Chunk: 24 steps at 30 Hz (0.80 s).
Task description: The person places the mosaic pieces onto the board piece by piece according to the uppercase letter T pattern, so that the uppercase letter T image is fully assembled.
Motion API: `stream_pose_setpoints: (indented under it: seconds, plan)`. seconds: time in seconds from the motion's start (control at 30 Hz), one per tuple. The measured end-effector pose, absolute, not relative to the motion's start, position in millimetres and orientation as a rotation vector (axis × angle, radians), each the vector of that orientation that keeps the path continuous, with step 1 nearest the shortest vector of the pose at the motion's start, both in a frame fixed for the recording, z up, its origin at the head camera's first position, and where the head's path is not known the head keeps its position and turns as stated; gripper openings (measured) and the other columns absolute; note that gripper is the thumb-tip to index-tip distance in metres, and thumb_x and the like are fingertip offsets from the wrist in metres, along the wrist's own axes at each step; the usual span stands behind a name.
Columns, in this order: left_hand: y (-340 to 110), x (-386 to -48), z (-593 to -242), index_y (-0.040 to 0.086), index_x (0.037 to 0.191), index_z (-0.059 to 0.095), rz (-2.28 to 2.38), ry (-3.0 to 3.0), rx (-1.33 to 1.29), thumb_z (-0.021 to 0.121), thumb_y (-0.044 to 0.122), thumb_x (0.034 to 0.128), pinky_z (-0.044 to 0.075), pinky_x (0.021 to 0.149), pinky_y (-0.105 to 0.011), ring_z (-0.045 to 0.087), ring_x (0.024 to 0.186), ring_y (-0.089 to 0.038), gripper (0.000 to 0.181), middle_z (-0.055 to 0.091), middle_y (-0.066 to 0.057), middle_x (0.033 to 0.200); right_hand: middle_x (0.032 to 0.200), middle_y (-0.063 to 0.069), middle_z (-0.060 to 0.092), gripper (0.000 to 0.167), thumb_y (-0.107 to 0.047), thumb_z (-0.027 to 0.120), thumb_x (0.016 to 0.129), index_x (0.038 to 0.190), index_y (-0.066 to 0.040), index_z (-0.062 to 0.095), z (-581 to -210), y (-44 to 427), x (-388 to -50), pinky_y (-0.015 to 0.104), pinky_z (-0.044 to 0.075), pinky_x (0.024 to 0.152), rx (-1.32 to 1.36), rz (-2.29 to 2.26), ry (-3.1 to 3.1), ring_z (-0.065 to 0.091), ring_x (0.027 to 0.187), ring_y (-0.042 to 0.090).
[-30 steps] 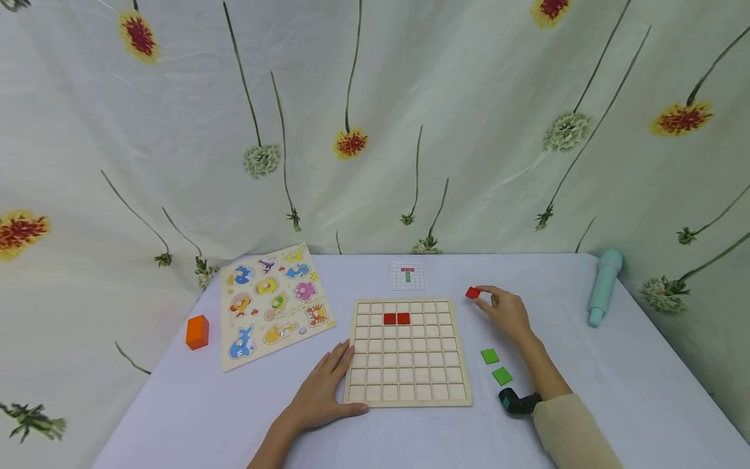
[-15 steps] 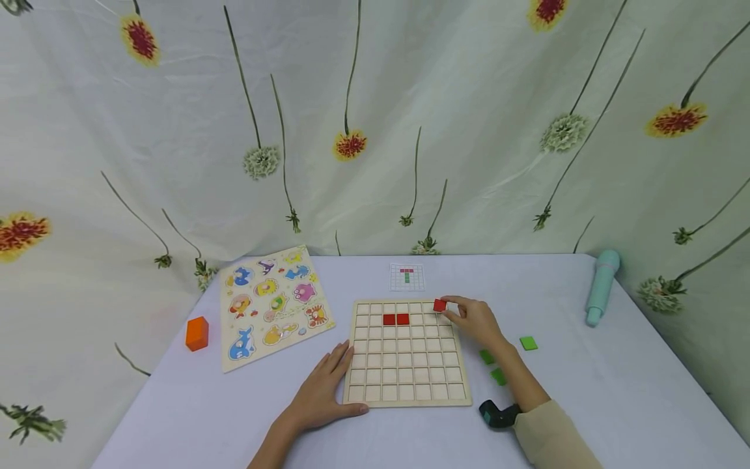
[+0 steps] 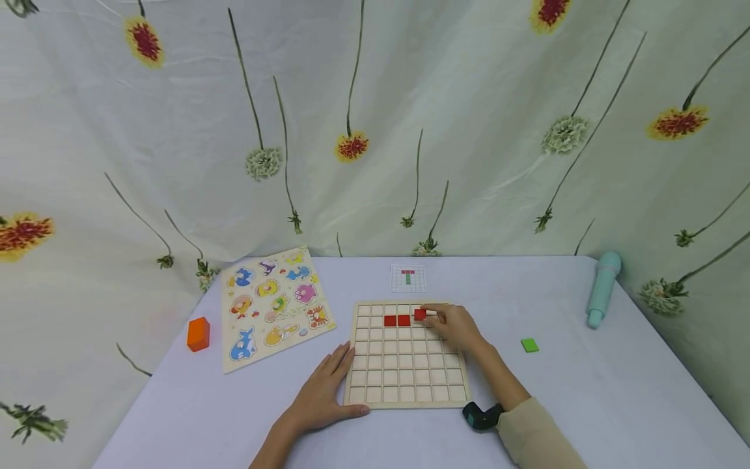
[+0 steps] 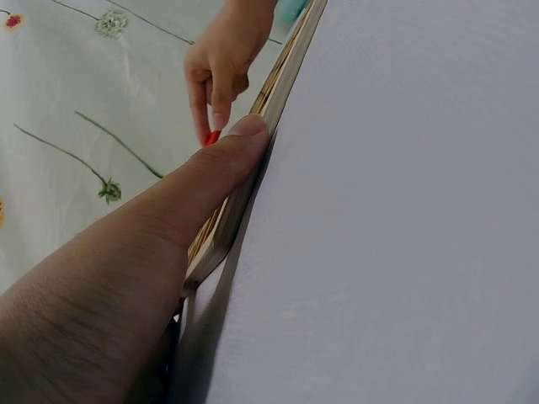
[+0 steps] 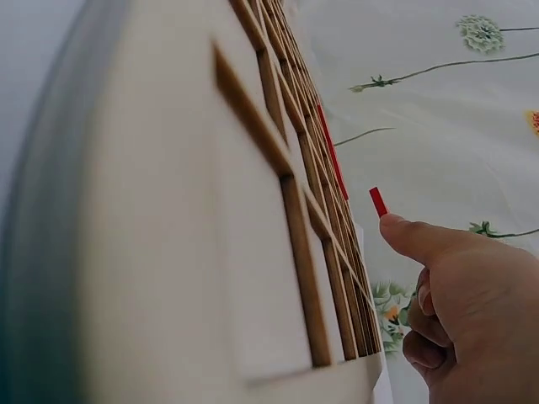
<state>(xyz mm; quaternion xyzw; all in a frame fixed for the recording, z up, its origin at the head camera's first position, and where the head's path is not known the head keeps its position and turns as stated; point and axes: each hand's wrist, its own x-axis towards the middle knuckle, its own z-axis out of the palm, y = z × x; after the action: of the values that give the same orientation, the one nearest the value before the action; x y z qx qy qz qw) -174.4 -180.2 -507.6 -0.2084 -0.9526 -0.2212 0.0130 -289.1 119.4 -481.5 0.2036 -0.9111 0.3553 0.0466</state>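
In the head view, a wooden grid board lies mid-table, with two red square tiles side by side in its second row. My right hand pinches another red square tile between thumb and fingertips, over the board to the right of those two. In the right wrist view the pinched tile stands on edge, apart from the grid. My left hand rests against the board's lower left corner, fingers straight along the left side and thumb at the near edge.
A small pattern card lies behind the board. One green tile is to its right. A picture puzzle board and an orange block lie left; a teal cylindrical object lies far right.
My right hand has carried the red tile leftward, from beside the board to over it. My right arm now covers two green tiles, and another has come into sight. The left hand stays put.
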Motion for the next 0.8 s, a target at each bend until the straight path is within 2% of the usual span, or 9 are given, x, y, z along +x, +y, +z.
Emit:
stream_pose_setpoints:
  seconds: [0.4, 0.8]
  plan:
    - [-180.7, -173.3, -507.6, 0.010, 0.147, 0.024, -0.688, -2.967, -0.646, 0.054, 0.080, 0.0646, 0.009, 0.112, -0.030, 0.010, 0.139, -0.015, 0.112, 0.013, -0.002, 0.154, 0.044, -0.008, 0.033, 0.031, -0.024, 0.062, 0.090, 0.117, -0.011, 0.065, -489.0, 117.1, -289.3, 0.019, 0.020, 0.039, 0.684, 1.044, -2.816, 0.024, 0.041, 0.005]
    - [-180.2, -172.9, -506.9, 0.011, 0.147, 0.024, -0.692, -2.970, -0.639, 0.054, 0.080, 0.0646, 0.015, 0.112, -0.038, 0.011, 0.139, -0.017, 0.111, 0.014, -0.001, 0.154, 0.045, -0.009, 0.033, 0.032, -0.025, 0.063, 0.089, 0.117, -0.010, 0.065, -488.3, 116.1, -288.6, 0.019, 0.020, 0.039, 0.723, 1.017, -2.795, 0.024, 0.041, 0.004]
